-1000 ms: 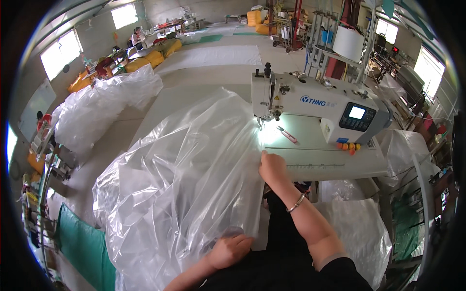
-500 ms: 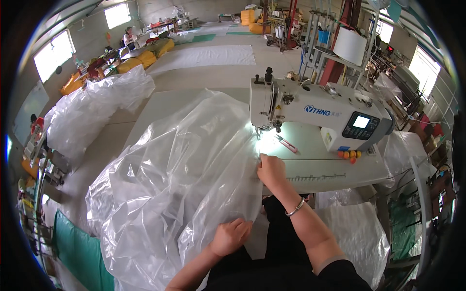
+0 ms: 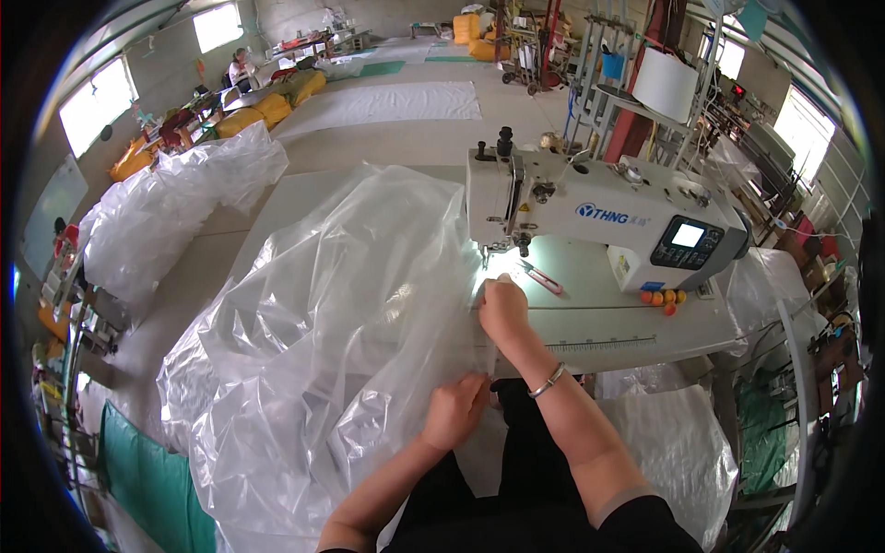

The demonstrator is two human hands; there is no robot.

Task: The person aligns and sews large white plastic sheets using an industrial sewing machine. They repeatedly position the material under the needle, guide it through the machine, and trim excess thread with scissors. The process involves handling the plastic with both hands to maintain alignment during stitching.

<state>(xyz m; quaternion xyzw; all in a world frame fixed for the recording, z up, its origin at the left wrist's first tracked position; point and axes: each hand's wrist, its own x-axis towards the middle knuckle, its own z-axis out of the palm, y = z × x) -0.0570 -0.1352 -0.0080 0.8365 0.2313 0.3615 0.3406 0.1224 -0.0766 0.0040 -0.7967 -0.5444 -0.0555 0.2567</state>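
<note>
Clear plastic sheet (image 3: 341, 323) under both hands, beside sewing machine (image 3: 599, 217)

A small screen (image 3: 688, 235) sits on the right end of the white sewing machine (image 3: 590, 207) — a pale blue-white rectangle in a dark panel (image 3: 693, 245) with buttons around it. On the machine's front face, left of the panel, runs a blue logo (image 3: 612, 217). Lower on the machine's right end, a small white label (image 3: 623, 267) with a blue strip below. A tiny yellow sticker (image 3: 522, 208) sits near the needle head. Far back, yellow sacks (image 3: 253, 112) lie stacked at the left — and more yellow ones (image 3: 475, 22) at the hall's far end.
</note>
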